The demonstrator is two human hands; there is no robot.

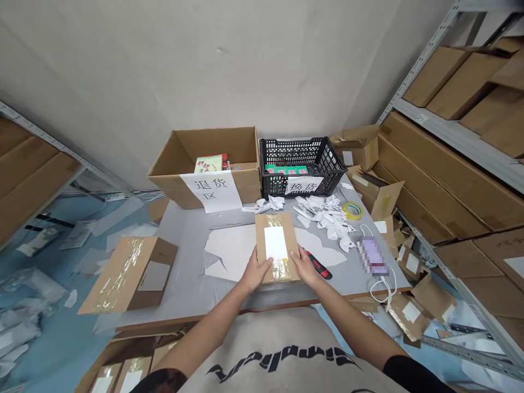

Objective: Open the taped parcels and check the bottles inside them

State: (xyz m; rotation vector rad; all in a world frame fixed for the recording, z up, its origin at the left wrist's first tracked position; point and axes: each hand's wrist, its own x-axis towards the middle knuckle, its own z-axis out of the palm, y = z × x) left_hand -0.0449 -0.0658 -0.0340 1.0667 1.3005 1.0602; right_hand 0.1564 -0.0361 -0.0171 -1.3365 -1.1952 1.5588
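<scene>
Here's the head view, and both hands are on it: the left hand (pixel 256 271) and the right hand (pixel 305 266) have a taped cardboard parcel (pixel 281 224) between them, with the fingers closed on its near side edges, a firm two-handed grasp. The parcel sits near the middle of the front edge of the grey surface (pixel 184 262), a white label (pixel 275 244) facing up. It looks like a light, stiff package, and that glossy tape could be a bit slippery, so the side edges look like the safest hold. Just beside the right hand lies a red-and-black utility knife (pixel 318 265). Over toward the right edge there's a heap of torn white paper scraps (pixel 323 215), a roll of yellow tape (pixel 352 210) and a blurred packet (pixel 373 255) with a white cable. Along the back edge stand an open cardboard box (pixel 204 153) and a black plastic crate (pixel 303 158), both with handwritten signs. At the left edge, a second taped carton (pixel 131 275) overhangs the corner.
</scene>
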